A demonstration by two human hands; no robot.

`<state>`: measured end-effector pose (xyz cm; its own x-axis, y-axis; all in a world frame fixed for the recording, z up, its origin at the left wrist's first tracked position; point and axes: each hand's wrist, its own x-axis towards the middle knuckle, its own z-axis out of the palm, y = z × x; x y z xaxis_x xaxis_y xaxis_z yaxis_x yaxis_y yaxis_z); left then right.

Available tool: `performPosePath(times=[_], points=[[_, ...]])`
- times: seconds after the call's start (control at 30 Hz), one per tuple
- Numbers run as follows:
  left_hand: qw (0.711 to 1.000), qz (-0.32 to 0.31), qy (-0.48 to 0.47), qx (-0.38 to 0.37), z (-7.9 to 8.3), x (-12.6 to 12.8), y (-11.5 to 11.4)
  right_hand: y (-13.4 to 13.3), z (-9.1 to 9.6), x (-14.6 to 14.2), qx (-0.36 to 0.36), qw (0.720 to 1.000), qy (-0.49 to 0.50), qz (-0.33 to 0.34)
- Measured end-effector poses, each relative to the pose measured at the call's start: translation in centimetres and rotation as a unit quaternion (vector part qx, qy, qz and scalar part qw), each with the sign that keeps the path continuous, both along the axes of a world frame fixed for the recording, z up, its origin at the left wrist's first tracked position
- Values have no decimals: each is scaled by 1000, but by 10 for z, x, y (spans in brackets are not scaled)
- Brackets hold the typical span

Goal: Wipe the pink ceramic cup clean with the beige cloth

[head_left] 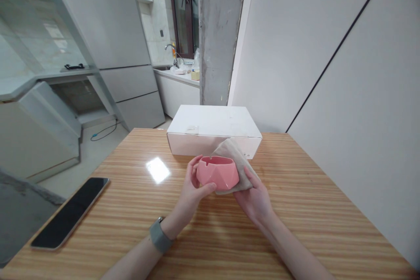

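Observation:
A pink faceted ashtray (219, 176) with notches in its rim is held upright above the table, its opening facing up. My left hand (194, 186) grips its left side, thumb across the front and fingers behind. In my right hand (254, 197) is a folded grey-beige cloth (244, 175), pinched between the thumb on top and the fingers beneath. The cloth lies against the right side and back of the ashtray. My left wrist wears a grey-banded watch (160, 234).
Behind my hands a closed white box (213, 120) stands on the wood-grain table (315, 210). A dark-screened phone (70, 214) lies at the left edge. Beyond are a refrigerator (108, 22), a sink counter with a faucet (172, 48), and a white wall panel (361, 96) on the right.

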<state>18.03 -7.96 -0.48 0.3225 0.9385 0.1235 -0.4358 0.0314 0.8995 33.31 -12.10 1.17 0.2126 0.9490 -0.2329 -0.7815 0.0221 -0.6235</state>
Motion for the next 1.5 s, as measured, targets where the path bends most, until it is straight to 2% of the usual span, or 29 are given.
performPosePath(times=[0.17, 0.5, 0.7, 0.93, 1.13, 1.37, 1.5], points=[[998, -44, -41, -10, -2, 2, -1, -1, 1, -1, 16, 1000, -16, 12], [999, 34, 27, -19, 4, 4, 1, -1, -10, -4, 22, 998, -57, 9], [997, 48, 59, -9, 1, -1, 8, -1, -14, -5, 45, 997, -62, 20], [994, 70, 86, -10, 7, -1, 4, -2, -11, -7, 29, 998, -57, 21], [998, -16, -8, -59, -6, 2, 8, 4, -13, 1, 8, 999, -38, -24], [997, -13, 67, 38, -2, -2, 0, 6, -8, 6, -24, 999, -5, -29], [998, -51, 30, 29, 1, -3, 0, 3, -5, 2, -13, 1000, 1, -2]])
